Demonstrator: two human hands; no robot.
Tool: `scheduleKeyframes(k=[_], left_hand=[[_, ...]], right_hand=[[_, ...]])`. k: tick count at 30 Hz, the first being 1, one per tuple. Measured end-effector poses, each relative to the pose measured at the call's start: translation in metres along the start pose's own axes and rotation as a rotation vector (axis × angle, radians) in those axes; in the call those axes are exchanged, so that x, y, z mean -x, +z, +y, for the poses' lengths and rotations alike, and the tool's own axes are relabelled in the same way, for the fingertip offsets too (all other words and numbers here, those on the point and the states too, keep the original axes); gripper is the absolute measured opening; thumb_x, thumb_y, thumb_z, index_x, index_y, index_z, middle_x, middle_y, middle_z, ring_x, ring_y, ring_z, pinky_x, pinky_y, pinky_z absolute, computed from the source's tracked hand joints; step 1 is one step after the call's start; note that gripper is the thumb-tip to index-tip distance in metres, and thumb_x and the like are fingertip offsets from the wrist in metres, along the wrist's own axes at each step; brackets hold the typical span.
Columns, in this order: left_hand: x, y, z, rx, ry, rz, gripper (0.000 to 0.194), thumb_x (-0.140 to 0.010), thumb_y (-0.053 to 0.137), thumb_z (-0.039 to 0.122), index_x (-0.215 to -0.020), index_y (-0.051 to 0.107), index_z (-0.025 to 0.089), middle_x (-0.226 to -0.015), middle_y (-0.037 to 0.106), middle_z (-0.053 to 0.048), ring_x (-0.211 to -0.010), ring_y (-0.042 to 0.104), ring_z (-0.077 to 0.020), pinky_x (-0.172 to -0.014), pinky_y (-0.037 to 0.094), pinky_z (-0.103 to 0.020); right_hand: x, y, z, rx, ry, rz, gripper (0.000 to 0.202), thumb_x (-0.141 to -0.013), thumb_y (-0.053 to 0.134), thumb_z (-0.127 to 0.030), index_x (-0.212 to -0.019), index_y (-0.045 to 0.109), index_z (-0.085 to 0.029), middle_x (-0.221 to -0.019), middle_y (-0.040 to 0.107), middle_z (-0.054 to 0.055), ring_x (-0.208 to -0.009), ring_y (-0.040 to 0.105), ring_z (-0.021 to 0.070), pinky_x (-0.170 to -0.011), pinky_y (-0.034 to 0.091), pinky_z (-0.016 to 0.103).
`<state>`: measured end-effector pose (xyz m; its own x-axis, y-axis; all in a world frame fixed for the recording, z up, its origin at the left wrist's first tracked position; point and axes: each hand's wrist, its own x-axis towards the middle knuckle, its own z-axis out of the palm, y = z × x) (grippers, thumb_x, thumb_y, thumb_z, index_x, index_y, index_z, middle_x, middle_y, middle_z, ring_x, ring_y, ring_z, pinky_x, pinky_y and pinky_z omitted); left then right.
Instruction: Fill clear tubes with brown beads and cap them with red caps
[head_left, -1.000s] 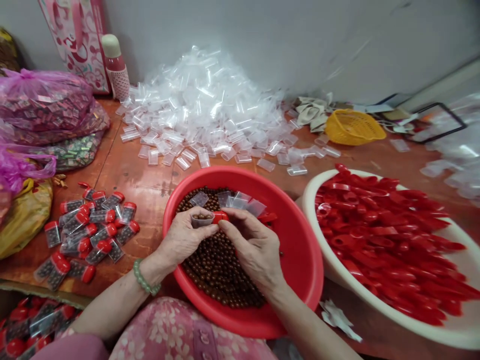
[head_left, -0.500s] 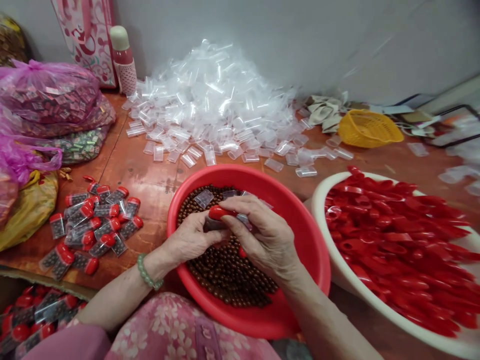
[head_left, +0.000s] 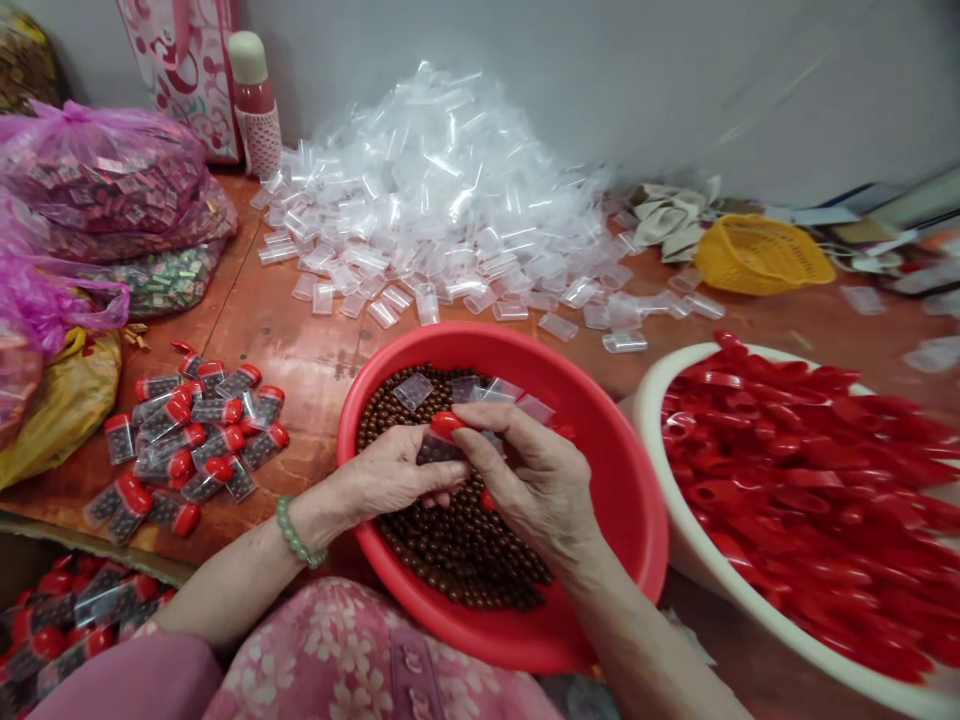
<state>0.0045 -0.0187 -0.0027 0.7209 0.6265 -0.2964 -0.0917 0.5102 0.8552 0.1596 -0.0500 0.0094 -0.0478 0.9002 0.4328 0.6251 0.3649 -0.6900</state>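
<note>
Above a red basin [head_left: 622, 560] of brown beads [head_left: 472, 565], my left hand [head_left: 390, 468] is closed round a small clear container [head_left: 437, 448] filled with dark beads. Its red cap [head_left: 447, 422] is pinched between the thumb and fingers of my right hand [head_left: 536, 470]. The cap sits on the container's upper end. Several empty clear sleeves [head_left: 413, 391] lie on the beads behind my hands. Another bit of red shows under my right palm; its kind is partly hidden.
Capped bead-filled containers [head_left: 169, 440] lie at left; more fill a box [head_left: 67, 625] below. A heap of clear sleeves [head_left: 450, 200] stands behind. At right are a white tub [head_left: 651, 400] of red caps [head_left: 795, 480] and a yellow basket [head_left: 761, 255]. Purple bags [head_left: 97, 160] and a bottle [head_left: 255, 110] stand at left.
The red cap has gone from lying sideways across the container to sitting at its upper end. My right hand's fingers have shifted on it, and the view has moved slightly.
</note>
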Motion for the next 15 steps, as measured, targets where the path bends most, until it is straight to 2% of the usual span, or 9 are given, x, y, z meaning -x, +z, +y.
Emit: scheduleKeyframes(k=[2, 5, 7, 10, 15], left_hand=[[0.001, -0.001, 0.000, 0.045, -0.003, -0.019, 0.049, -0.064, 0.075, 0.060, -0.070, 0.058, 0.014, -0.061, 0.054, 0.002, -0.055, 0.047, -0.0081, -0.058, 0.038, -0.023], [0.001, -0.002, -0.001, 0.119, 0.019, -0.062, 0.044, -0.068, 0.076, 0.054, -0.068, 0.061, 0.013, -0.063, 0.056, 0.001, -0.058, 0.048, -0.0087, -0.062, 0.038, -0.024], [0.000, -0.003, -0.002, 0.175, 0.008, -0.096, 0.042, -0.069, 0.076, 0.051, -0.066, 0.063, 0.012, -0.065, 0.058, -0.001, -0.062, 0.050, -0.0097, -0.065, 0.040, -0.025], [-0.002, -0.004, -0.002, 0.256, -0.016, -0.118, 0.042, -0.067, 0.078, 0.050, -0.062, 0.063, 0.011, -0.064, 0.058, -0.001, -0.061, 0.052, -0.0095, -0.066, 0.041, -0.024], [-0.002, -0.004, -0.003, 0.268, -0.009, -0.116, 0.042, -0.067, 0.079, 0.049, -0.058, 0.061, 0.012, -0.059, 0.056, 0.000, -0.057, 0.048, -0.0077, -0.063, 0.039, -0.023]], right_hand=[[0.003, -0.001, 0.001, 0.051, -0.060, -0.025, 0.017, -0.090, 0.058, -0.031, -0.105, 0.061, -0.022, -0.093, 0.072, 0.007, -0.083, 0.070, 0.0207, -0.073, 0.058, 0.034], [0.007, -0.001, 0.002, 0.152, -0.188, -0.137, 0.054, -0.081, 0.067, -0.047, -0.123, 0.050, -0.018, -0.107, 0.068, 0.015, -0.097, 0.068, 0.0279, -0.079, 0.057, 0.041], [0.009, 0.001, 0.002, 0.240, -0.237, -0.189, 0.071, -0.078, 0.069, -0.050, -0.132, 0.041, -0.014, -0.112, 0.064, 0.019, -0.102, 0.065, 0.0320, -0.082, 0.055, 0.046], [0.009, 0.007, 0.003, 0.365, -0.294, -0.166, 0.068, -0.081, 0.064, -0.039, -0.137, 0.035, -0.014, -0.113, 0.063, 0.020, -0.100, 0.063, 0.0330, -0.081, 0.053, 0.049], [0.005, 0.012, 0.000, 0.395, -0.359, -0.088, 0.062, -0.079, 0.062, -0.032, -0.133, 0.038, -0.013, -0.105, 0.064, 0.019, -0.091, 0.063, 0.0306, -0.077, 0.052, 0.045]])
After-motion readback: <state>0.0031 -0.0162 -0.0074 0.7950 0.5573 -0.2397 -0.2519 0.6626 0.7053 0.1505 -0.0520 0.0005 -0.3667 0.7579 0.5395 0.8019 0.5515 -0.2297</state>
